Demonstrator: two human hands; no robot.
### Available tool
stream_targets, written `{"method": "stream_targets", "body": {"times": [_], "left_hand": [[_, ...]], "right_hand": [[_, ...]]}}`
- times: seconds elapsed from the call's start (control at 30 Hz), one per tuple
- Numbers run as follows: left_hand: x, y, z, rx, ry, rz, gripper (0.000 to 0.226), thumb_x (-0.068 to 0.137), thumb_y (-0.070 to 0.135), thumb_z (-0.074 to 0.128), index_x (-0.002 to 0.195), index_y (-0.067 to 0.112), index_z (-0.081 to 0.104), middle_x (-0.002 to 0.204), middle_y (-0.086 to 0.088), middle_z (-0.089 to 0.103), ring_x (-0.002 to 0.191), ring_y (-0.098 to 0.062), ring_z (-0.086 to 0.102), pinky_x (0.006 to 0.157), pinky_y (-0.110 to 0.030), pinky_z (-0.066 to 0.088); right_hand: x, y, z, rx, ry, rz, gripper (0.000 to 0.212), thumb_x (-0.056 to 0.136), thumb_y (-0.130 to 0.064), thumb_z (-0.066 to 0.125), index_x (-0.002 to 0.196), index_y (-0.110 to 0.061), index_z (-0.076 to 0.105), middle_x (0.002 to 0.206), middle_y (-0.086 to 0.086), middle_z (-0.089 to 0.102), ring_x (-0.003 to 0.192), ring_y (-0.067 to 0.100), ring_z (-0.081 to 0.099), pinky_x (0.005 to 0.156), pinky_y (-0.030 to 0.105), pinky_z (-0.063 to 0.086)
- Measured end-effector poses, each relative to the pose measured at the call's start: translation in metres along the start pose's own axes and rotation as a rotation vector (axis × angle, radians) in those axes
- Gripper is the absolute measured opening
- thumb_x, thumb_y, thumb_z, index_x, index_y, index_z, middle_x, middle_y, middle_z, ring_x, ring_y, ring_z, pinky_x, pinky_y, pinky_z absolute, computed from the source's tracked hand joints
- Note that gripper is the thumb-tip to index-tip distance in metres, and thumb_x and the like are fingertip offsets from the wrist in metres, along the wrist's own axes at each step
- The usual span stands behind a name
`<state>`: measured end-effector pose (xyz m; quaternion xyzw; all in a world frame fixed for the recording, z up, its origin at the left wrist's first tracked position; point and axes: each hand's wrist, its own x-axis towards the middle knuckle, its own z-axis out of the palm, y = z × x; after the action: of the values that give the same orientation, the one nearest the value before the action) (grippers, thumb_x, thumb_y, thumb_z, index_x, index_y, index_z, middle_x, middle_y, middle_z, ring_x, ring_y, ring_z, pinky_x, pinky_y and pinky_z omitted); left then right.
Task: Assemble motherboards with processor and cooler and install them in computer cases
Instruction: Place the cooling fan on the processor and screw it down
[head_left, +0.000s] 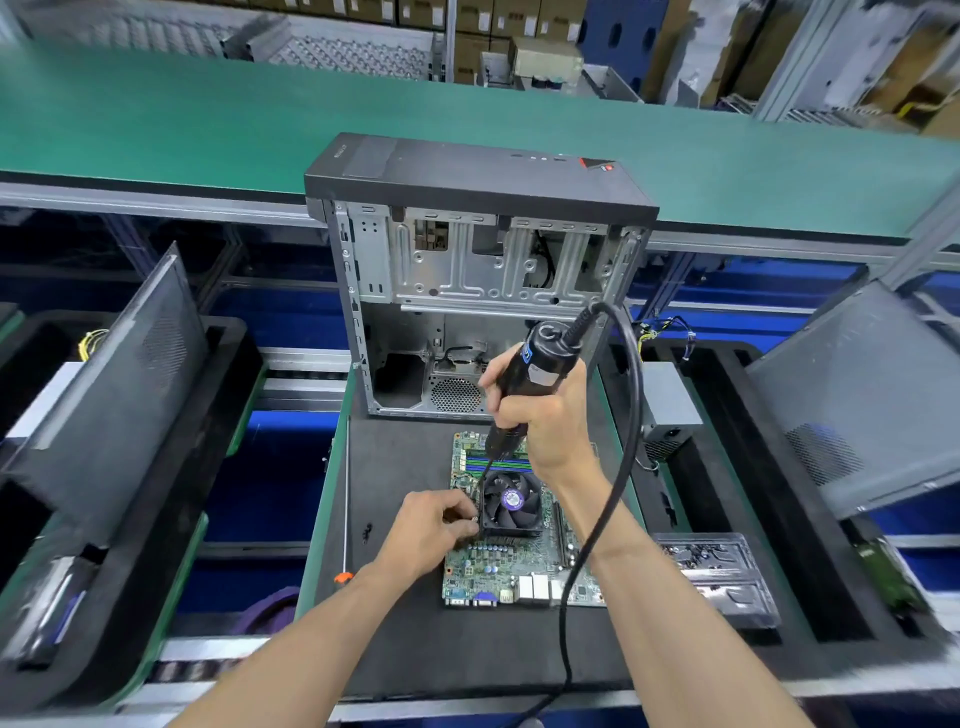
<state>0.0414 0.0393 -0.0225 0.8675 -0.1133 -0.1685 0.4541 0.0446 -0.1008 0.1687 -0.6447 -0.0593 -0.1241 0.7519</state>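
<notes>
A green motherboard (498, 566) lies flat on the black mat (415, 649) in front of me. On it sits a black cooler with a fan (511, 504). My right hand (545, 415) grips a black electric screwdriver (535, 364), its bit angled down to the cooler's left side. My left hand (434, 525) pinches something small at the cooler's left edge, right by the bit tip; what it holds is too small to tell. Behind the board stands an open computer case (467, 270), empty inside.
The screwdriver's black cable (623, 467) loops over my right forearm to the front edge. A long thin screwdriver with an orange handle (345, 519) lies on the mat's left. A tray of parts (722, 577) is at the right. Grey case side panels (119, 374) lean on both sides.
</notes>
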Motion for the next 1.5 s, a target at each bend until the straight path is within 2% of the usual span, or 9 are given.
{"method": "stream_targets", "body": {"times": [0.23,0.5,0.67,0.83,1.03,1.17,1.3,1.4,1.5], "left_hand": [[0.002,0.004,-0.002,0.038,-0.009,-0.006,0.02,0.076,0.015,0.082,0.068,0.029,0.072,0.069,0.016,0.072,0.066,-0.002,0.066,0.065,-0.008,0.046],[0.001,0.005,-0.001,0.053,0.01,0.003,0.036,0.077,0.012,0.082,0.057,0.036,0.063,0.063,0.016,0.068,0.058,-0.003,0.062,0.061,-0.01,0.046],[0.0,0.006,-0.002,0.048,0.01,0.002,0.032,0.078,0.011,0.082,0.062,0.034,0.066,0.068,0.011,0.071,0.061,-0.006,0.066,0.063,-0.014,0.05],[0.001,0.005,-0.002,0.052,0.012,0.003,0.031,0.078,0.012,0.081,0.061,0.034,0.066,0.066,0.015,0.07,0.062,-0.005,0.065,0.063,-0.014,0.05],[-0.001,0.004,-0.003,0.069,-0.003,0.031,0.024,0.079,0.013,0.082,0.065,0.027,0.068,0.063,0.016,0.067,0.059,-0.002,0.063,0.064,-0.014,0.049],[-0.001,0.005,-0.003,0.073,-0.007,0.035,0.032,0.079,0.012,0.082,0.062,0.032,0.062,0.057,0.023,0.062,0.056,0.003,0.059,0.061,-0.008,0.042],[-0.001,0.005,-0.003,0.066,-0.009,0.028,0.024,0.079,0.011,0.081,0.067,0.024,0.066,0.062,0.014,0.066,0.057,0.004,0.06,0.06,-0.007,0.042],[-0.002,0.004,-0.003,0.063,-0.015,0.022,0.021,0.08,0.011,0.081,0.069,0.023,0.068,0.066,0.01,0.068,0.057,0.004,0.06,0.059,-0.007,0.043],[-0.001,0.004,-0.003,0.055,-0.021,0.015,0.025,0.08,0.012,0.081,0.067,0.027,0.066,0.066,0.012,0.068,0.058,0.005,0.06,0.06,-0.006,0.042]], "right_hand": [[-0.01,-0.007,0.002,-0.038,-0.045,-0.009,0.029,0.042,0.008,0.051,0.065,-0.004,0.064,0.056,0.029,0.046,0.053,0.022,0.042,0.051,0.025,0.032],[-0.017,-0.005,0.001,-0.046,-0.023,0.016,0.029,0.041,0.008,0.051,0.065,-0.002,0.064,0.056,0.032,0.045,0.054,0.024,0.041,0.051,0.027,0.032],[-0.018,0.0,0.0,-0.063,-0.006,0.02,0.031,0.041,0.006,0.052,0.064,-0.009,0.066,0.054,0.016,0.052,0.053,0.022,0.044,0.05,0.026,0.034],[-0.018,0.005,0.0,-0.069,-0.026,0.025,0.029,0.042,0.004,0.052,0.065,-0.007,0.065,0.054,0.016,0.052,0.053,0.021,0.044,0.051,0.026,0.034],[-0.017,0.003,0.002,-0.092,-0.254,0.064,0.031,0.042,0.007,0.049,0.07,0.001,0.062,0.054,0.013,0.051,0.053,0.021,0.044,0.054,0.024,0.034],[-0.018,0.001,0.009,-0.088,-0.252,0.091,0.027,0.044,0.006,0.049,0.068,-0.003,0.059,0.056,0.003,0.053,0.054,0.02,0.043,0.053,0.027,0.033],[-0.016,0.001,0.015,-0.127,-0.229,0.099,0.025,0.043,0.008,0.05,0.066,0.0,0.056,0.059,0.004,0.052,0.054,0.023,0.046,0.05,0.028,0.037],[-0.016,0.0,0.015,-0.135,-0.23,0.16,0.031,0.052,0.013,0.05,0.07,-0.01,0.059,0.06,-0.011,0.06,0.055,0.003,0.055,0.054,0.015,0.046],[-0.016,-0.002,0.014,-0.148,-0.241,0.191,0.035,0.055,0.011,0.049,0.068,-0.018,0.063,0.058,-0.014,0.061,0.053,-0.002,0.056,0.053,0.01,0.046]]}}
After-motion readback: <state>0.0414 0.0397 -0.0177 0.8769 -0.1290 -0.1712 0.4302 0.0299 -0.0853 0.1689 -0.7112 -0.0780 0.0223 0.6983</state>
